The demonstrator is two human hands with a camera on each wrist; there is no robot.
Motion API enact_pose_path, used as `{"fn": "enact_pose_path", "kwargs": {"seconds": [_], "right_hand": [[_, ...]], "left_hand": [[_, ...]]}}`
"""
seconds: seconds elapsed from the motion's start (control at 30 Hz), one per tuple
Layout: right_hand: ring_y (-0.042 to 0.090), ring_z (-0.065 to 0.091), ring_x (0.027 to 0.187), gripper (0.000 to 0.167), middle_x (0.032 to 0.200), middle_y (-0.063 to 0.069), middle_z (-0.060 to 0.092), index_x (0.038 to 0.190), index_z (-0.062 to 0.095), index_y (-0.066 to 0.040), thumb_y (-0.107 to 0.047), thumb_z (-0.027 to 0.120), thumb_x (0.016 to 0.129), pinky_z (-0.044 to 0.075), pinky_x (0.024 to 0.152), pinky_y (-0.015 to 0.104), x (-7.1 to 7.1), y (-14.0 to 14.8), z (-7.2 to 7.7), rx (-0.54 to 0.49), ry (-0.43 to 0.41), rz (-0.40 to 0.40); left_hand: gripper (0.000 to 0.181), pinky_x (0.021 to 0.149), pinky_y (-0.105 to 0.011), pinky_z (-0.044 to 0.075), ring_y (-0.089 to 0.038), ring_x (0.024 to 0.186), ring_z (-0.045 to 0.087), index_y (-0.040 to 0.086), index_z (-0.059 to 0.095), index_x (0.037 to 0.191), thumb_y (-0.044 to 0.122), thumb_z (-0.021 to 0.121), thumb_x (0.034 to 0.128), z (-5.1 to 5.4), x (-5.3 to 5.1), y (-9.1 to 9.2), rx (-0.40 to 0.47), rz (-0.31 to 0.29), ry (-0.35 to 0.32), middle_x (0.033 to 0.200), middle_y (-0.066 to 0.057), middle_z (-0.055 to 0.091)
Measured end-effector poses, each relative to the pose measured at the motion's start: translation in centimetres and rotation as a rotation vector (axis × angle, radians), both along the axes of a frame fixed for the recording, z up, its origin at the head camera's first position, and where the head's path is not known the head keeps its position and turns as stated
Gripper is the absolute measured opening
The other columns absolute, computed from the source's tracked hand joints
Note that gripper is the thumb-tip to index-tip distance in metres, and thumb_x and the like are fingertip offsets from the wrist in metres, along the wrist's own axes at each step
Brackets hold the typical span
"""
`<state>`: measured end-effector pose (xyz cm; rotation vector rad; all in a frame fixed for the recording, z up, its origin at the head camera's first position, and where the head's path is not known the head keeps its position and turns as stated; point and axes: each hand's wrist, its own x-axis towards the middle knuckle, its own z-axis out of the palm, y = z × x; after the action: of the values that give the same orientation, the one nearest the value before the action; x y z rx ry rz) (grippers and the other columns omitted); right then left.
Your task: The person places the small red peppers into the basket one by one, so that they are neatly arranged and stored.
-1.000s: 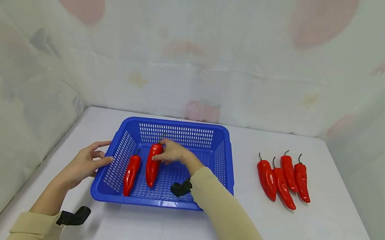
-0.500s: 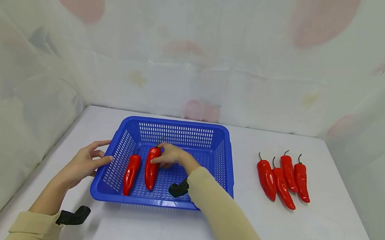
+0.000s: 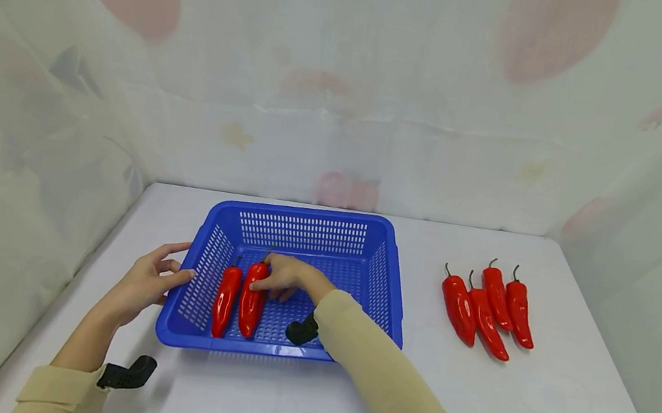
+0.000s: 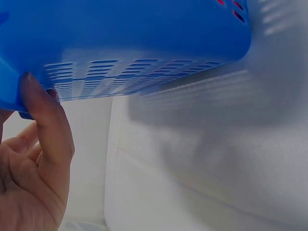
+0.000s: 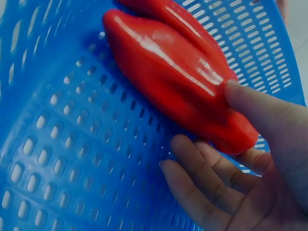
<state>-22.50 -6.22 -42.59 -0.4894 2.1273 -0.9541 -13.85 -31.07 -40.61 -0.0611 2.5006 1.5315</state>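
Note:
A blue plastic basket point(image 3: 304, 354) with slotted walls stands on the white table. My left hand point(image 3: 148, 279) holds its left rim between thumb and fingers; in the left wrist view the thumb and fingers point(image 4: 48, 125) pinch the basket's edge. Inside the basket, my right hand point(image 3: 289, 277) grips a red chili pepper point(image 3: 252, 301) near its stem end, thumb on top and fingers beneath, as the right wrist view shows on the held pepper point(image 5: 168, 77). Another red chili pepper point(image 3: 225, 301) lies just left of it, stem toward the back.
Several red chili peppers point(image 3: 484, 313) lie grouped on the table point(image 3: 557, 407) to the right of the basket. A patterned white curtain point(image 3: 346, 96) hangs behind the table and along both sides.
My right hand has shifted left and toward me with the chili pepper, bringing it closer beside the other one in the basket. The left hand and basket have hardly moved.

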Motion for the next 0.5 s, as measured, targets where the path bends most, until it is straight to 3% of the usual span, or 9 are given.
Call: {"fn": "enact_pose_path", "kwargs": {"seconds": [0.5], "right_hand": [[0.025,0.065,0.085,0.059,0.097,0.012,0.063,0.135,0.036,-0.007,-0.034,0.06,0.088,0.057,0.067,0.034,0.59,-0.08,0.1,0.049,0.005,0.068]], "left_hand": [[0.07,0.061,-0.039,0.057,-0.024,0.072,0.066,0.01,0.019,0.146,0.023,0.059,0.0904,0.18,0.06,-0.06,-0.004,-0.002,-0.001,0.095,-0.02,0.054]]}}
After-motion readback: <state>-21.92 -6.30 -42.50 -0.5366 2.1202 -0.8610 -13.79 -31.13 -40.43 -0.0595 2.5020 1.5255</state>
